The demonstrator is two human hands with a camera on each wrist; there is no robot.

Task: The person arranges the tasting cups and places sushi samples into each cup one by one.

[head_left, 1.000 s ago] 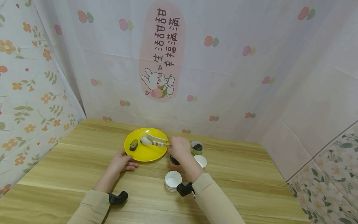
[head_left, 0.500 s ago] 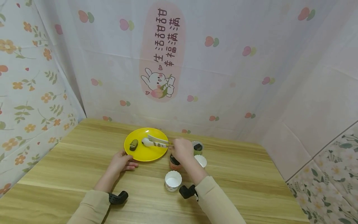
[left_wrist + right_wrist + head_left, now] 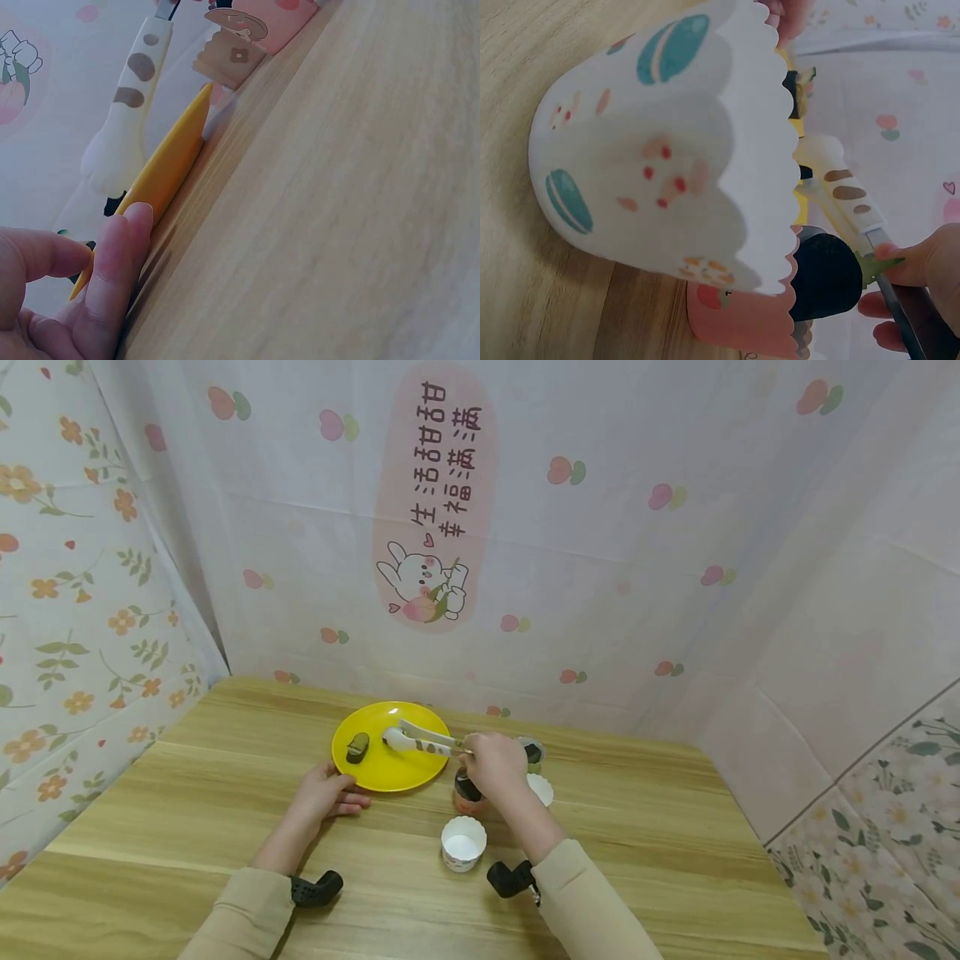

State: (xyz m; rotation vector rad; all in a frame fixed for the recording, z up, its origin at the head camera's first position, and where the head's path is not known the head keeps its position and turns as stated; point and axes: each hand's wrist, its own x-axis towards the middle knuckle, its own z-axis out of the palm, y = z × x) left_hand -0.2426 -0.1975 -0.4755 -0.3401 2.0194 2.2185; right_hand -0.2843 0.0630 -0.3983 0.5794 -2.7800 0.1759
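Note:
My right hand [image 3: 498,767] grips a pair of tongs [image 3: 427,744] with white, brown-spotted, paw-shaped ends. The tips reach low over the yellow plate [image 3: 401,777]. A small black piece [image 3: 114,204] shows at the tips in the left wrist view; whether the tongs squeeze it is unclear. On the plate's left side lies a dark piece with an olive-green top [image 3: 357,747], like a seaweed-wrapped sushi. My left hand [image 3: 318,795] pinches the near-left rim, thumb above and fingers beneath. Under my right hand stands a pink paper cup [image 3: 469,806] holding a dark piece [image 3: 826,276].
In front stands a white scalloped paper cup [image 3: 462,847]. Another white cup [image 3: 542,788] is partly hidden behind my right wrist. Further back, a green cup [image 3: 534,767] holds a dark piece [image 3: 533,752]. A patterned curtain [image 3: 600,568] hangs behind the wooden table [image 3: 637,860].
My right hand has shifted a little to the right and nearer, drawing the tongs' tips slightly rightward over the plate. My left hand keeps its hold on the rim.

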